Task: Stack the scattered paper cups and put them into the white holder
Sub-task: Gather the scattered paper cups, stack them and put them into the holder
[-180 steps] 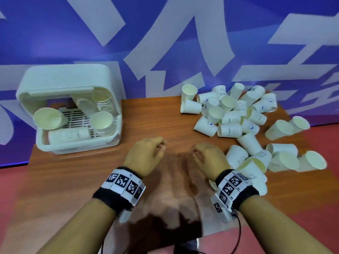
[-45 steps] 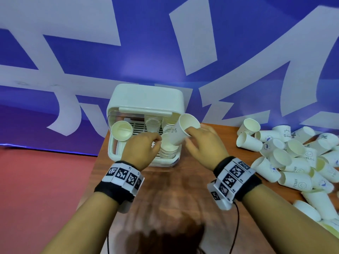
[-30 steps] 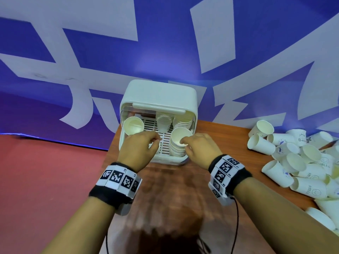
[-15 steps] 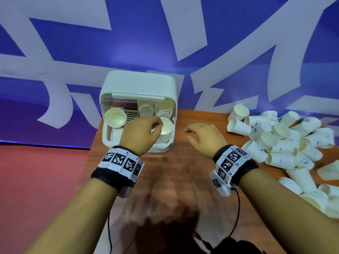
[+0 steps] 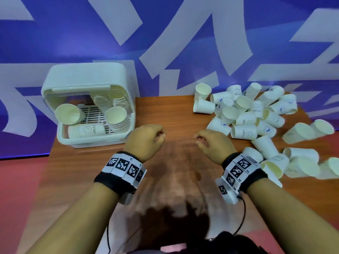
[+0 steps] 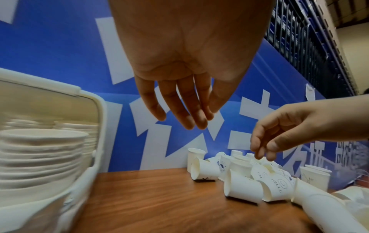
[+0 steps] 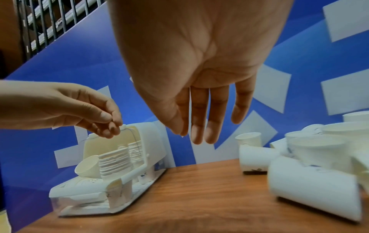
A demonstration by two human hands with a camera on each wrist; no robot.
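Over on the left, the white holder sits at the back corner of the brown table, up against the blue and white wall. Its front is open. Inside it stand tall stacks of cups, pushed one into another. One cup in there leans on its side with its mouth facing out, and another cup lies flat along the front with "HELLO" and a smiley face on it.

Just to the right of the holder is the left hand. It hangs above the table and holds nothing. Its fingers droop down, loose and a little bent.

Next comes the right hand, near the left one with a bare strip of table between them. It holds nothing too. Its fingers hang down, soft and relaxed. Both wrists wear black bands with little black and white square patterns.

Farthest right is the big pile of loose paper cups. Most lie on their sides, touching and leaning on each other. One cup at the back left of the pile stands up straight. Some cups near the right edge look blurry.
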